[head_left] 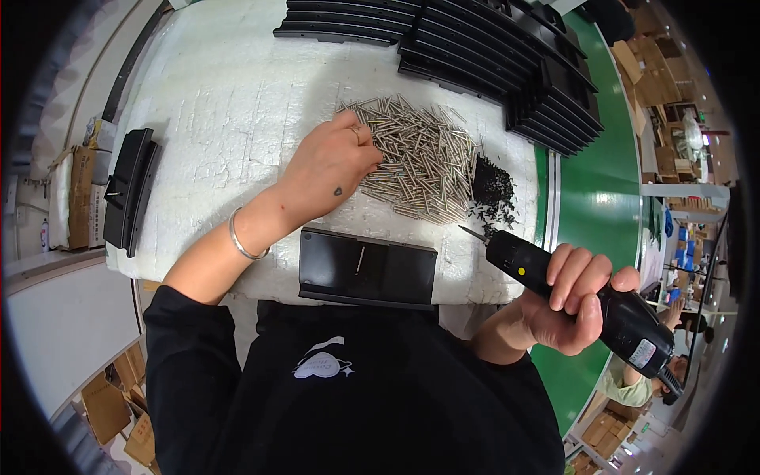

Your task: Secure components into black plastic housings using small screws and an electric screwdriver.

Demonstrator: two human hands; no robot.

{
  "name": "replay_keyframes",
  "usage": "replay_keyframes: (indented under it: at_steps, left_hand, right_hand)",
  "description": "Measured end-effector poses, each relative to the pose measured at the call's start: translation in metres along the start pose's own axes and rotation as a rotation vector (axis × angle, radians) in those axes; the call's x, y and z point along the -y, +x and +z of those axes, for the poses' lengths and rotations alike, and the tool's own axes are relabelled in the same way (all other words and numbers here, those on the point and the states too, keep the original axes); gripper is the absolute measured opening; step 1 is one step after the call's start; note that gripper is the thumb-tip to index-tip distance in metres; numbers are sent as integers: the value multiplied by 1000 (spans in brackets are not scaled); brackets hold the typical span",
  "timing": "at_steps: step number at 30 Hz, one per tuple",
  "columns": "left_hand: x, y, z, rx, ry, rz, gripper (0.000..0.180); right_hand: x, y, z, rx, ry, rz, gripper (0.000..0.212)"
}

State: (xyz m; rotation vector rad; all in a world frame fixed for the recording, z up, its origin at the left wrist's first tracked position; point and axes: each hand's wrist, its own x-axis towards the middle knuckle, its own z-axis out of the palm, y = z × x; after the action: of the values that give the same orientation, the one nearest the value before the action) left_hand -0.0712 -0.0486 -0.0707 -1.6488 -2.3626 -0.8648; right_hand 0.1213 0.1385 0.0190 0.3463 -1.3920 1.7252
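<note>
My left hand [321, 170] rests at the near-left edge of a heap of metal pins [427, 158], its fingers curled in toward the thumb; the tips are hidden from me, so I can't tell whether they pinch a pin or just touch the heap. My right hand [574, 305] is wrapped around a black electric screwdriver [514, 257], whose thin bit points up and left, near a small pile of black screws [492, 190] too fine for me to count; part of the grip is lost under the fingers. Between my hands, at the front edge of the white tabletop [214, 119], lies a black panel [328, 265] with one loose-looking pin [361, 260] on it, though I can't make out whether it sits in a hole. Past the pins, a stack of black panels [475, 59] runs out of view at the top, its upper end cut off. Another panel [133, 190] is far to the left. Farther out, I see a cardboard box [80, 198] on the left and more boxes [107, 404] below it, their contents out of my sight. Beyond the green table [590, 119] at right, a co-worker [625, 388] is partly covered by the screwdriver's tail end.
</note>
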Motion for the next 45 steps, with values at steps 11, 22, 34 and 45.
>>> replay_keyframes:
  at_steps: [11,22,34,45]
  left_hand:
    - [-28,-29,-28,-95,-307,-94,15]
    - [-70,-72,-20,-54,-195,-122,28]
    - [-79,-72,-6,-110,-191,-189,22]
    - [-80,-74,-4,-118,-199,-212,21]
  right_hand:
    - [-6,2,21,119,40,79,29]
    - [-22,-13,37,268,117,182,33]
    - [-18,-17,37,375,120,273,42]
    - [-23,-20,44,359,88,327,38]
